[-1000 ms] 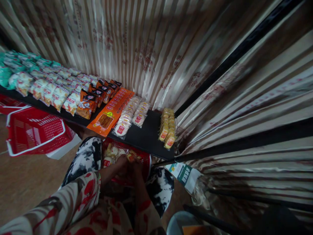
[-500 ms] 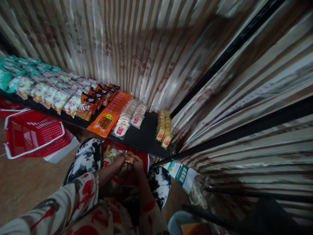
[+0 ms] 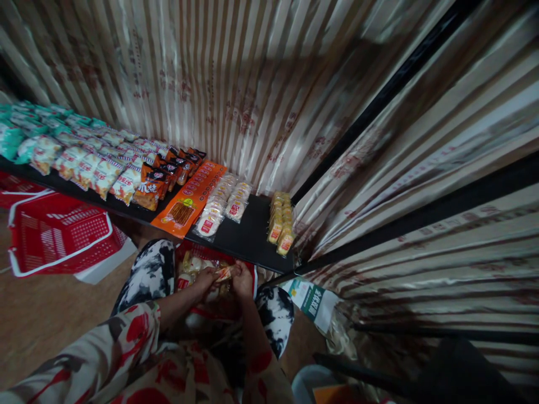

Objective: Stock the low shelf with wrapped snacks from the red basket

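My left hand (image 3: 205,277) and my right hand (image 3: 243,279) meet over a red basket (image 3: 254,276) resting between my knees. Both hands hold one small yellow-orange snack packet (image 3: 223,274) between them. More small packets (image 3: 190,265) lie in the basket under my left hand. Just beyond the basket runs a low black shelf (image 3: 248,235). On it lie a row of yellow packets (image 3: 281,224), two rows of pale round packets (image 3: 221,203) and a long orange pack (image 3: 190,196).
Further left the shelf carries orange-black bags (image 3: 162,171), white-red bags (image 3: 96,171) and green bags (image 3: 17,123). An empty red basket (image 3: 59,235) sits on the floor at left. Striped curtains (image 3: 261,84) close off the back and right. A green-white paper (image 3: 314,300) lies by my right knee.
Both hands have risen a little out of the basket with the small packet, now held higher near the basket's far rim. The view has shifted slightly.
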`<state>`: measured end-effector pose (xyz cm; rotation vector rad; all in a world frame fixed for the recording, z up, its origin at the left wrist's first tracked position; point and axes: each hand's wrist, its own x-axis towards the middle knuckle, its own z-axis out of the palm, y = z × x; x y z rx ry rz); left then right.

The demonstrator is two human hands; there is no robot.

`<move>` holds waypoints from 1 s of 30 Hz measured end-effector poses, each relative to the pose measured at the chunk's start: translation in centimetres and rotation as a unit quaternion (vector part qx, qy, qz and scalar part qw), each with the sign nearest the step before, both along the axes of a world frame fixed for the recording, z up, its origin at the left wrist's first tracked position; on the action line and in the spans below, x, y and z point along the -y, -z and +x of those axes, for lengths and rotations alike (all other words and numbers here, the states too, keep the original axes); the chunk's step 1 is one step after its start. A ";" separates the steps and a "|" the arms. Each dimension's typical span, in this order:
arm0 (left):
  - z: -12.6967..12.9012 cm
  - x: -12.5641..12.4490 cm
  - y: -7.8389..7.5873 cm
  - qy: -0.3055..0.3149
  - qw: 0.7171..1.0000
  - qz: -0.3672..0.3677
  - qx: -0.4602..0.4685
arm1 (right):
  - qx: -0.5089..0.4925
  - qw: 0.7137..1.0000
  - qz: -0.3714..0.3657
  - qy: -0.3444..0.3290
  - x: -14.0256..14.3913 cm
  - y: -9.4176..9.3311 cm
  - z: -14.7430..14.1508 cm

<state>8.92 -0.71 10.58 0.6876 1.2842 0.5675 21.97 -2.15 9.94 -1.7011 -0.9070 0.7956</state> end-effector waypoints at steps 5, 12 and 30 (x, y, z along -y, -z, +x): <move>0.1 0.3 -0.4 0.024 0.999 0.033 0.007 | 0.020 1.000 0.000 0.015 0.6 -1.3 -0.1; 0.8 0.9 -0.3 0.059 0.998 0.012 0.029 | 0.146 0.989 0.009 0.011 2.0 -3.9 -0.1; 3.8 0.6 -4.1 0.092 0.982 0.136 0.096 | 0.249 0.966 0.040 0.056 2.2 -7.7 1.4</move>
